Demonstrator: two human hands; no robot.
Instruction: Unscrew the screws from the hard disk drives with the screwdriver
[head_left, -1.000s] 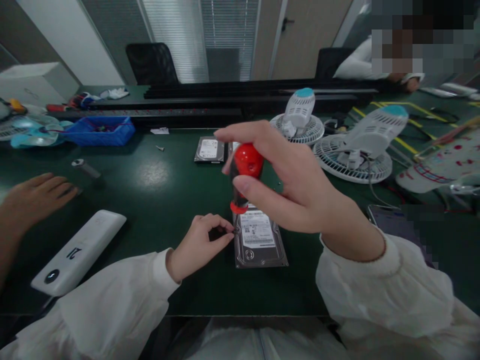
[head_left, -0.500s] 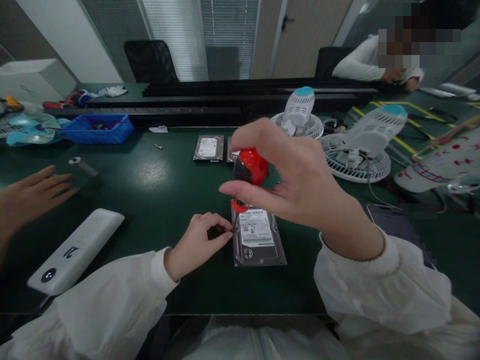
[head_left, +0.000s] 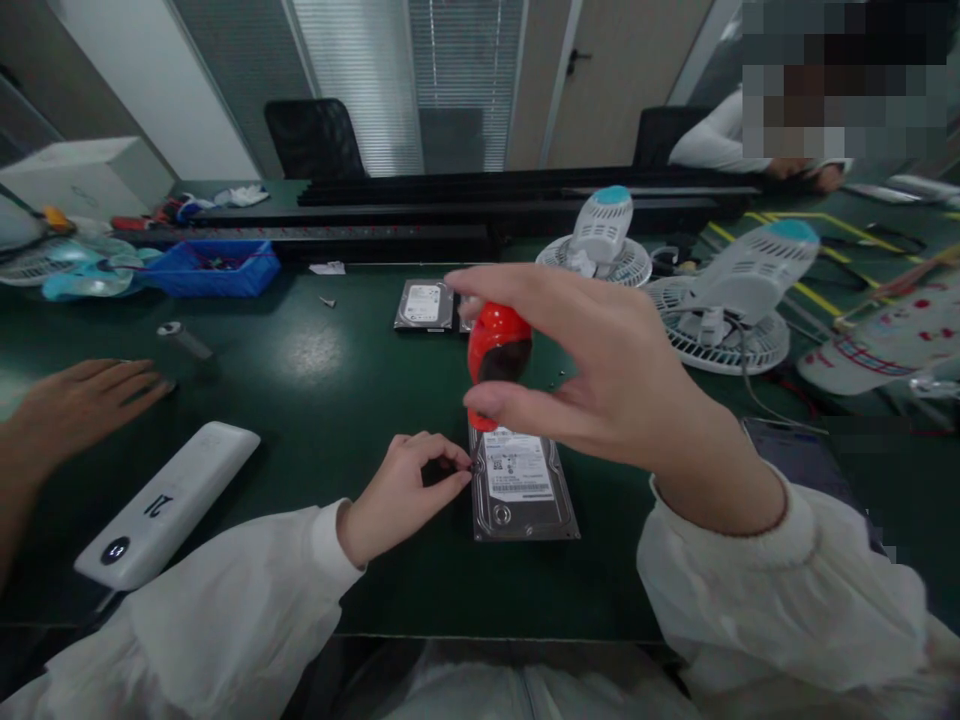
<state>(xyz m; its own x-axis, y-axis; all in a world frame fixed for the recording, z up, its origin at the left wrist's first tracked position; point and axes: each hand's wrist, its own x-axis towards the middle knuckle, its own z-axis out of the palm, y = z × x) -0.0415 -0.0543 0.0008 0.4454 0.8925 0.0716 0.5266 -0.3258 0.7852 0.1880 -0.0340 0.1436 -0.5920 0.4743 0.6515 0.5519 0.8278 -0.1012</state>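
A silver hard drive (head_left: 525,490) with a white label lies flat on the green table, near its front edge. My right hand (head_left: 600,370) is raised over the drive's far end, thumb and fingers around the red and black handle of a screwdriver (head_left: 499,345). The handle stands roughly upright and its tip is hidden behind the handle and the drive's far edge. My left hand (head_left: 405,490) has thumb and index finger pinched at the drive's left edge; whatever is between the fingertips is too small to make out.
Another hard drive (head_left: 424,305) lies farther back, a second partly hidden beside it. A white power bank (head_left: 172,505) and another person's hand (head_left: 90,410) are at left. White fans (head_left: 739,290), a phone (head_left: 799,460) and a blue bin (head_left: 217,268) also lie around.
The view has shifted slightly. My right thumb and fingers have shifted around the screwdriver handle, and the handle's black part has turned to the right. My left hand stays at the drive's edge.
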